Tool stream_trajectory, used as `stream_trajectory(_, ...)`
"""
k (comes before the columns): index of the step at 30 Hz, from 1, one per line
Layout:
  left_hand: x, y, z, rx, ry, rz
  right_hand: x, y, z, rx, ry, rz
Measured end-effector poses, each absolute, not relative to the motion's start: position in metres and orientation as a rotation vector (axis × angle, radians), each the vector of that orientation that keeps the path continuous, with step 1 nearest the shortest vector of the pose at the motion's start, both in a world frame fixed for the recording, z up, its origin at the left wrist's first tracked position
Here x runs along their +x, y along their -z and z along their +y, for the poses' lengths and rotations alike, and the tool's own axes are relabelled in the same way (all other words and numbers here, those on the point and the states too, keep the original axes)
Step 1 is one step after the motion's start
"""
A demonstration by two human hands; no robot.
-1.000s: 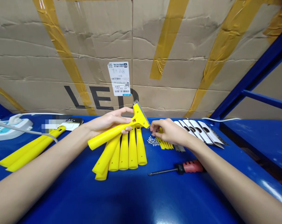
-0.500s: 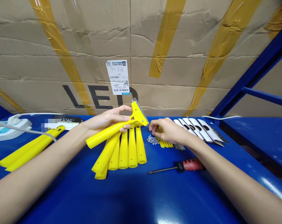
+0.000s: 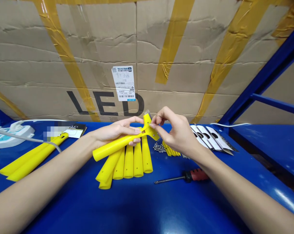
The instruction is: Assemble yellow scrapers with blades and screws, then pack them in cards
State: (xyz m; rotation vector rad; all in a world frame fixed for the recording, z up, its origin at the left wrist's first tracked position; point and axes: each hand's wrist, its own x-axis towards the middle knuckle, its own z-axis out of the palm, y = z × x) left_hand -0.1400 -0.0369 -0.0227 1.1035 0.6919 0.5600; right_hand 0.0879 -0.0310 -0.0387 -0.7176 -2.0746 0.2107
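My left hand is closed around the neck of a yellow scraper, its handle pointing left and its bladed head toward the right. One screw is seated in the lower hole of the head. At the upper hole, my right hand pinches a small screw, mostly covered by the fingertips. Several more yellow scraper handles lie fanned out beneath the held one. Below my right hand are a heap of small screws and a row of small yellow plates.
A red and black screwdriver lies in front of my right forearm. White card sleeves are at the right. Two yellow scrapers and a power strip are at the left. A taped cardboard box stands behind the blue surface.
My right hand has risen from beside the screw heap to the scraper's head, fingers now at its upper hole. My left hand has shifted slightly right and down with the scraper.
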Motion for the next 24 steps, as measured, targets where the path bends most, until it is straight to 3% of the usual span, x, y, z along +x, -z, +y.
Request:
stream_trajectory(7, -0.138, 0.022, -0.041, 1.163, -0.526, 0.665, 0.087, 0.038, -0.032, -0.686, -0.055, -2.131)
stream_trajectory(15, -0.136, 0.018, -0.044, 1.122, -0.523, 0.686, 0.095, 0.039, -0.02, -0.71, -0.682, -1.887)
stream_trajectory(24, -0.134, 0.02, -0.044, 1.104, -0.523, 0.646, 0.097, 0.039, -0.021, -0.729, -0.751, -1.915)
